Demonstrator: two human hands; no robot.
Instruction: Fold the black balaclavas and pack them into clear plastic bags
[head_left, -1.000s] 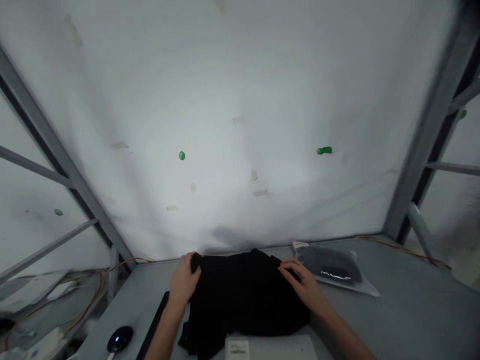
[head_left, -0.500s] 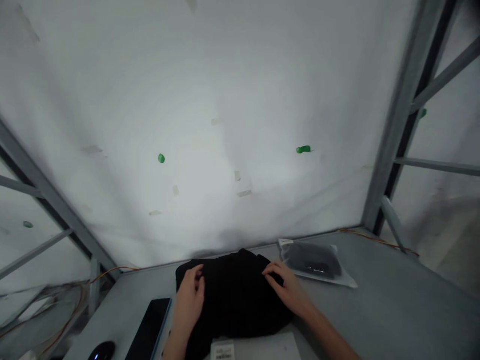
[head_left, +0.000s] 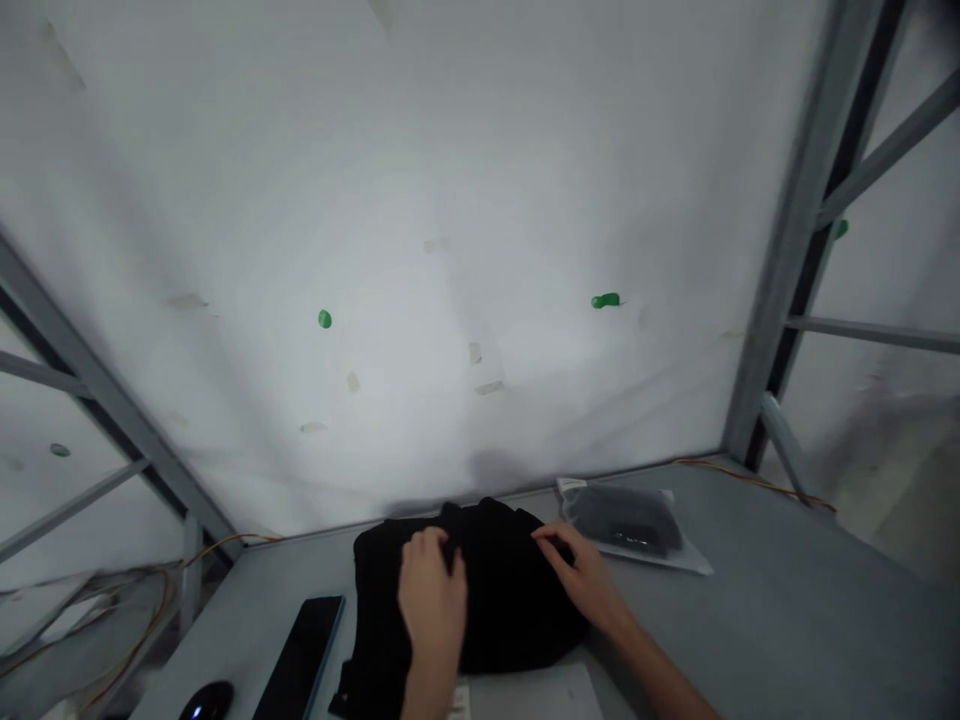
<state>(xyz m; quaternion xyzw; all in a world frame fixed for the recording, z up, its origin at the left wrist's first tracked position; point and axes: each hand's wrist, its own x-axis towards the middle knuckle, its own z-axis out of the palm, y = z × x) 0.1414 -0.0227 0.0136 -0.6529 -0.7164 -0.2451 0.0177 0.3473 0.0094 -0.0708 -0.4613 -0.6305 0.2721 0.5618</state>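
Note:
A black garment (head_left: 495, 600) lies bunched and partly folded on the grey tabletop, against the wall; its exact kind is hard to make out. My left hand (head_left: 433, 595) is over its middle, fingers curled down into the cloth, where a small fold stands up beyond the fingertips. At the garment's right side, my right hand (head_left: 577, 575) pinches the fabric between thumb and fingers. Under the near edge of the cloth sits a flat white box (head_left: 540, 690) with a label, partly covered by my left wrist.
A clear bag holding a dark item (head_left: 637, 525) lies right of the garment. To the left are a black phone-like slab (head_left: 300, 655) and a round black device (head_left: 206, 702) with a blue light. Metal frame posts (head_left: 780, 240) flank the white wall (head_left: 480, 200).
My left hand has moved right from the garment's left edge to its middle, and a small fold now rises there. My right hand has shifted only slightly.

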